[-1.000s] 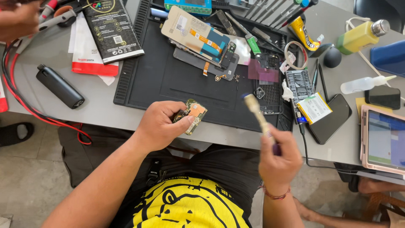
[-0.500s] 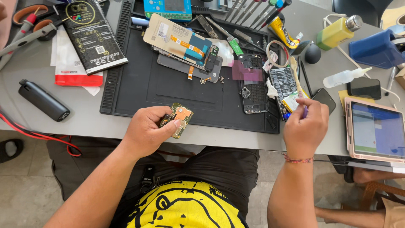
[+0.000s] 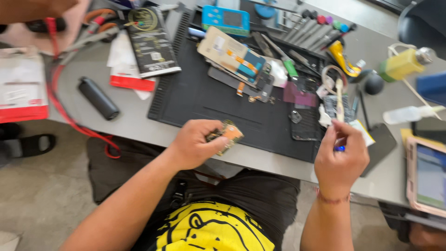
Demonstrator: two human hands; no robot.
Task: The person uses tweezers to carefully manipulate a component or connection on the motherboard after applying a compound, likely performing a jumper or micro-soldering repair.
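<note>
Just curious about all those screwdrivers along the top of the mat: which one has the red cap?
The red-capped screwdriver is second in the row from the left, between a dark-capped one and the purple-capped one; green and blue follow.

Right hand [image 3: 340,157] moved from table edge up over mat's right edge; brush [image 3: 339,99] now points away, bristles over parts pile.

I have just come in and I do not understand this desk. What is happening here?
A person seated at a grey table holds a small circuit board in the left hand. The right hand grips a brush, bristles pointing up. Opened phone parts and tools lie on a black mat.
</note>
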